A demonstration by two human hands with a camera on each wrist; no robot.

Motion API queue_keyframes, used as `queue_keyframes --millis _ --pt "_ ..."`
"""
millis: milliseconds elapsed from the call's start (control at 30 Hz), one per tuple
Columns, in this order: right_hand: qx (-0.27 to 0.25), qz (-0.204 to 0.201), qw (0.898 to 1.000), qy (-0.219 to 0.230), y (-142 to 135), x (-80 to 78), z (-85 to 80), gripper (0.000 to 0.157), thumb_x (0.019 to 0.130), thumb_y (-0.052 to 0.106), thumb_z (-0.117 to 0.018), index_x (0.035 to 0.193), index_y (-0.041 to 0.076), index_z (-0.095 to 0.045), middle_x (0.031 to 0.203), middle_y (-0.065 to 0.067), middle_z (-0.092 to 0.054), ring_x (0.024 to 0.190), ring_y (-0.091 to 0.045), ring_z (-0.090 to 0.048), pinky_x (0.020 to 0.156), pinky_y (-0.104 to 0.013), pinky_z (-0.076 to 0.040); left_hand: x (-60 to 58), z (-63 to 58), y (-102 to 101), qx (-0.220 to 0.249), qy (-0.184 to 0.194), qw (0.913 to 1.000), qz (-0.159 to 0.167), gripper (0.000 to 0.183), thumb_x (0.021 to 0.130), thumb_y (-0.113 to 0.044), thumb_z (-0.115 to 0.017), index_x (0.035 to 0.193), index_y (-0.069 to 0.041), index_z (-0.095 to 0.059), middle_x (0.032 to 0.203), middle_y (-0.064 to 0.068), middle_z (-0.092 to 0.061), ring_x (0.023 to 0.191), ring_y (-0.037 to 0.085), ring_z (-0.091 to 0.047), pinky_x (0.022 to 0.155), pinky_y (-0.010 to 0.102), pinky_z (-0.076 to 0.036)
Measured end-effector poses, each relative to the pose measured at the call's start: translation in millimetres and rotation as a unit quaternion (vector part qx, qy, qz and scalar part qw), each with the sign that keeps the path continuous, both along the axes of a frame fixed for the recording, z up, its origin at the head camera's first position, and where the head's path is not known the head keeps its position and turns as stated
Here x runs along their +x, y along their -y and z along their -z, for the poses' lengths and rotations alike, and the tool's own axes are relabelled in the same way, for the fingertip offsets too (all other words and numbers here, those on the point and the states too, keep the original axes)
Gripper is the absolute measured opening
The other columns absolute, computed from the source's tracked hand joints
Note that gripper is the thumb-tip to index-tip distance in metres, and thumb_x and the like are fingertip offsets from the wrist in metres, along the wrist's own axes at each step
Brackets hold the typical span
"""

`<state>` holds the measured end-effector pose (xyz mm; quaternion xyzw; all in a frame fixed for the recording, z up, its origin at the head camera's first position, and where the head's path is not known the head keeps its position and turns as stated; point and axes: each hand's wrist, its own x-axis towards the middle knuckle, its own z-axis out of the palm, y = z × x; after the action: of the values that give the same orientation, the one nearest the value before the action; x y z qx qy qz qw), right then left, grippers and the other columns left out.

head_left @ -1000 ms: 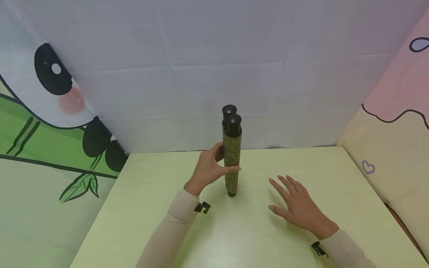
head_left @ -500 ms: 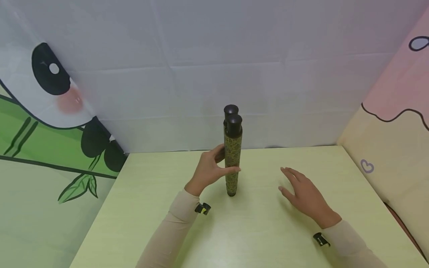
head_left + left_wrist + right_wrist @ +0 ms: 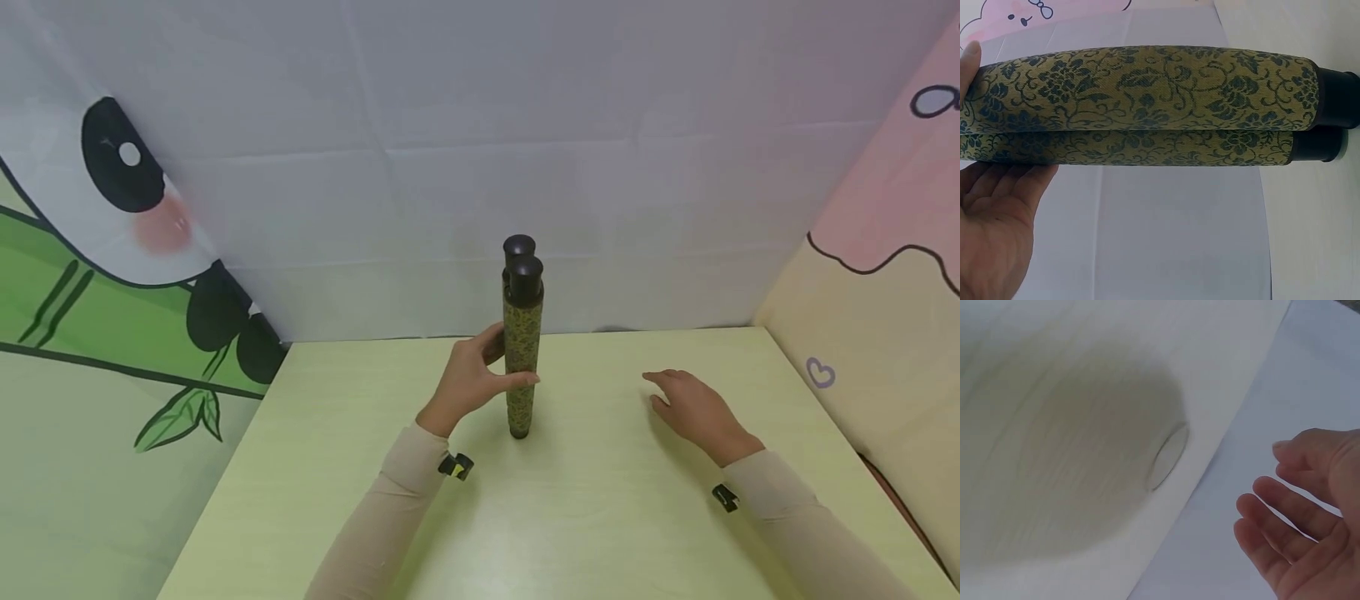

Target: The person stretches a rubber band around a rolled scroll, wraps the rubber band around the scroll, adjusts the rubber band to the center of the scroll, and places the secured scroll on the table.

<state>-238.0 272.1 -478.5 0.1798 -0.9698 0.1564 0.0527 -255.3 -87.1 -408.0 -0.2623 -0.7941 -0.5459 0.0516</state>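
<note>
A rolled-up scroll [image 3: 522, 350] stands upright near the middle of the table, its two rolls side by side with dark knobs on top. Gold-green brocade [image 3: 1147, 87] with dark flowers and vines covers both rolls in the left wrist view. My left hand [image 3: 468, 379] grips it low down, thumb across the near roll and fingers behind. To the right, away from the scroll, my right hand [image 3: 701, 417] hovers over the table with loosely bent fingers [image 3: 1272, 515] and nothing between them. A thin ring outline [image 3: 1168, 456] shows on the table ahead of that hand.
The pale yellow table [image 3: 600, 525] meets a white cloth backdrop [image 3: 450, 192] close behind the scroll. Cartoon-printed cloth walls stand at the left [image 3: 135, 333] and right [image 3: 885, 333]. Both sleeved wrists carry small dark clips [image 3: 725, 497].
My right hand has moved a little away to the right, and its spread fingers have drawn together and bent. My left hand and the scroll have stayed nearly still.
</note>
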Motion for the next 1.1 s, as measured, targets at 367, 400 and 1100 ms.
queue_keyframes --millis 367,400,1100 --pt "0.028 -0.008 0.998 0.056 -20 -29.9 21.1 0.025 0.094 0.0 -0.068 0.117 -0.007 -0.069 0.11 -0.023 -0.069 0.103 -0.042 -0.066 0.086 -0.053 -0.056 -1.7 -2.0 -4 -0.007 0.009 0.9999 0.0 0.08 0.078 -0.027 -0.091 0.146 -0.007 -0.053 0.132 0.009 -0.066 0.121 0.02 -0.064 0.099 0.029 -0.052" --pt "0.028 -0.01 0.998 0.057 -22 -31.4 23.1 0.023 0.094 0.0 -0.068 0.115 -0.007 -0.07 0.108 -0.022 -0.07 0.101 -0.04 -0.067 0.085 -0.052 -0.056 -1.7 -1.9 -4 -0.008 0.012 0.9999 -0.003 0.081 0.078 -0.027 -0.091 0.146 -0.007 -0.053 0.133 0.009 -0.065 0.121 0.019 -0.064 0.099 0.029 -0.052" --pt "0.036 0.001 0.998 0.057 -23 -36.3 32.4 0.016 0.097 0.0 -0.061 0.083 0.008 -0.062 0.081 -0.003 -0.056 0.071 -0.018 -0.046 0.062 -0.034 -0.04 -0.8 -0.9 -3 -0.003 0.028 0.9996 -0.005 0.08 0.08 -0.026 -0.09 0.147 -0.006 -0.052 0.135 0.011 -0.064 0.123 0.021 -0.062 0.1 0.034 -0.052"
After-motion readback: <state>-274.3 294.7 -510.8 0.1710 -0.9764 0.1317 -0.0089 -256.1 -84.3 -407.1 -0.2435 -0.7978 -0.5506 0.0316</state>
